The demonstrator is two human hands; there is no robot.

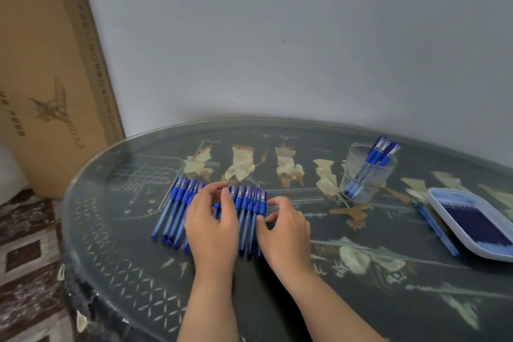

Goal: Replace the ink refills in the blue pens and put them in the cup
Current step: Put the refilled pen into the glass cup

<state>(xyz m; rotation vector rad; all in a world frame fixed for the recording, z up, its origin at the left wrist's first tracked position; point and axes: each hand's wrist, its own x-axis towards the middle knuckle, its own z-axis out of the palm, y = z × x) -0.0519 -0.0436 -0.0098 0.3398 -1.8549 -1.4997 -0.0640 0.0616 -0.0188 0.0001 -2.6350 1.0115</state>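
Pen row (pixel 173 211) under left hand (pixel 213 222), right hand (pixel 284 230) — grip unclear — cup (pixel 361 178), tray (pixel 484 254) rightward

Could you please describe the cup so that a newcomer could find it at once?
On the round dark table, look to the far right, left of the white tray. The cup is clear glass, the only upright thing, with blue pens leaning inside.
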